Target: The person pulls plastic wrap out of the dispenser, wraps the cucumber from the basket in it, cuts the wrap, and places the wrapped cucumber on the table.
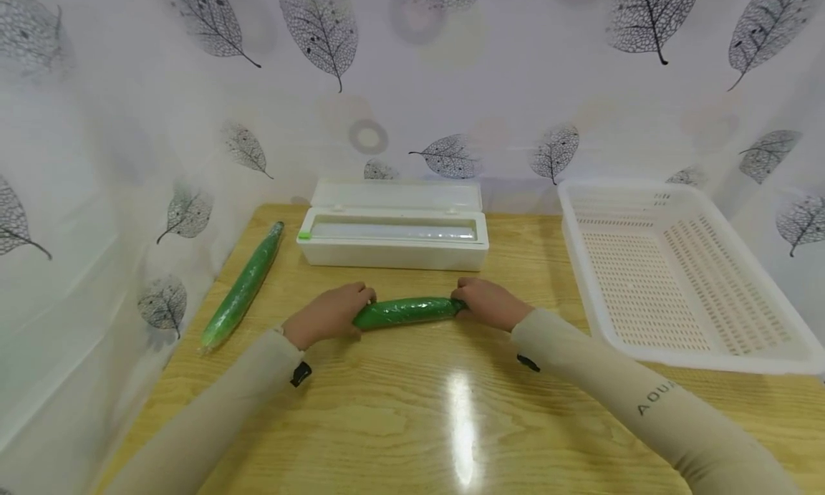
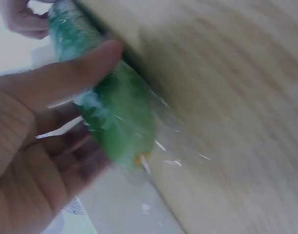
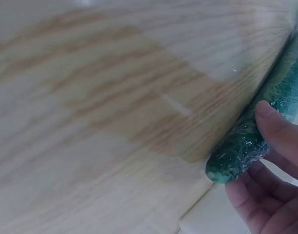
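Observation:
A green cucumber [image 1: 409, 312] in clear plastic wrap lies crosswise between both hands, close over the table. My left hand [image 1: 331, 314] grips its left end, thumb on the near side and fingers on the far side. In the left wrist view, loose film sticks out past the cucumber's pale end [image 2: 132, 131]. My right hand [image 1: 490, 303] holds the right end; in the right wrist view the film clings tightly around the dark tip [image 3: 227, 168], with the thumb on one side and fingers on the other.
A second wrapped cucumber [image 1: 243, 287] lies at the table's left edge. Behind the hands stands a white cling film box [image 1: 393, 256], lid raised, roll inside. A white plastic basket [image 1: 583, 280] sits at the right. A leaf-patterned curtain [image 1: 387, 108] hangs behind the wooden table [image 1: 361, 416].

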A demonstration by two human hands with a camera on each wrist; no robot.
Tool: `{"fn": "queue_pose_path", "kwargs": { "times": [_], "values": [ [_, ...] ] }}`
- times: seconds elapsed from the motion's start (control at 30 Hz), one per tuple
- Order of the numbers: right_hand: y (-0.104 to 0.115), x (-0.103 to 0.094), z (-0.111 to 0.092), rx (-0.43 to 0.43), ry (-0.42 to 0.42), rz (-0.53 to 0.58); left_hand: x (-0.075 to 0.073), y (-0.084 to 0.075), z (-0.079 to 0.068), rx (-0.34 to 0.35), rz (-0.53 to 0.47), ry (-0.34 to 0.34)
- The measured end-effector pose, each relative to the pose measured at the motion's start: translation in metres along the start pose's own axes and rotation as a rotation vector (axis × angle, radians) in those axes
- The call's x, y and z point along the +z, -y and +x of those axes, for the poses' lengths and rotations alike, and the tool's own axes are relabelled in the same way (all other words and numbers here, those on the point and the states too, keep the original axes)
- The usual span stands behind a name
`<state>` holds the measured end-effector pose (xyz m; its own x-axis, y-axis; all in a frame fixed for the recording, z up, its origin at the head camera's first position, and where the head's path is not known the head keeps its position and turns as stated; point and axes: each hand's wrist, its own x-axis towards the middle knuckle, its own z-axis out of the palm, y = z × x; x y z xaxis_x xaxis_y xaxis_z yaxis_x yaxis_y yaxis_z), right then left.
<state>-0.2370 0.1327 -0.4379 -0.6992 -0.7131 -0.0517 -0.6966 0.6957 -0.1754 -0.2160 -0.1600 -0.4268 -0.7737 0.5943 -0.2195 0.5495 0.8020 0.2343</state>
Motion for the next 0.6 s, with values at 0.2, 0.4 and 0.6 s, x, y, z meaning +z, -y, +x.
{"fn": "queue_pose_path", "kwargs": {
  "times": [0.2, 0.4, 0.6],
  "values": [
    [0.001, 0.002, 0.002, 0.011, 0.009, -0.044, -0.004, 0.005, 0.001, -0.044, -0.085, 0.028],
    [0.001, 0.003, 0.002, 0.015, 0.003, -0.080, -0.010, 0.009, 0.008, -0.024, -0.165, 0.091],
    [-0.001, -0.002, 0.002, 0.020, 0.012, -0.049, -0.017, 0.007, 0.007, 0.010, -0.179, 0.173]
  ]
}}
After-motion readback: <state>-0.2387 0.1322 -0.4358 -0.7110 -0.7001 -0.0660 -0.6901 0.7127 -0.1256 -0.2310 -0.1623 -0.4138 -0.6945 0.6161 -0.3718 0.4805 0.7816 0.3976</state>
